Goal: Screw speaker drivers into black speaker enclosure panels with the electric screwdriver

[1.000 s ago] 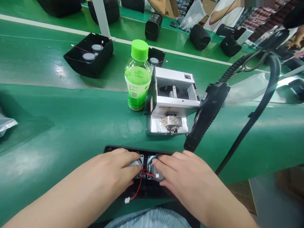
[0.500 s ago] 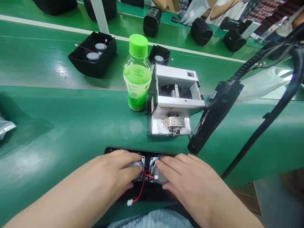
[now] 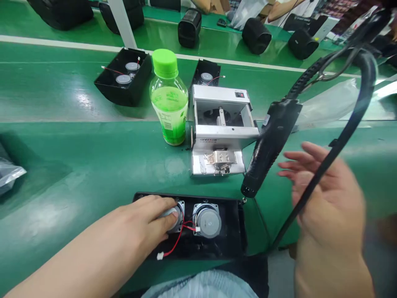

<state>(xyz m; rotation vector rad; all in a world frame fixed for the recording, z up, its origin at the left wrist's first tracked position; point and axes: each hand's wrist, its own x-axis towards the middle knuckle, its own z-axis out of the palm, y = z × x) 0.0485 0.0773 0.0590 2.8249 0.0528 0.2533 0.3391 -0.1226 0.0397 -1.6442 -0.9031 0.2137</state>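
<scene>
A shallow black speaker panel [image 3: 229, 227] lies on the green bench before me. Two round speaker drivers sit in it: the right driver [image 3: 208, 221] is uncovered, while my left hand [image 3: 149, 219] has its fingers and thumb around the left driver [image 3: 179, 217]. Red wires [image 3: 173, 246] with white plugs trail between them. My right hand [image 3: 325, 186], slightly blurred, is raised off the panel with its fingers apart and nothing in it, behind a black cable. To its left hangs a black electric screwdriver [image 3: 269, 145], its tip just above the panel's right back corner.
A silver screw feeder [image 3: 221, 132] stands behind the panel, a green-capped bottle [image 3: 170, 99] on its left. Farther back are open black speaker boxes [image 3: 122, 91]. A thick black cable [image 3: 325, 165] loops across the right side. A plastic bag [image 3: 9, 169] lies at left.
My right hand has let go of the right driver and moved right and up, toward the screwdriver and its cable. My left hand stays on the left driver.
</scene>
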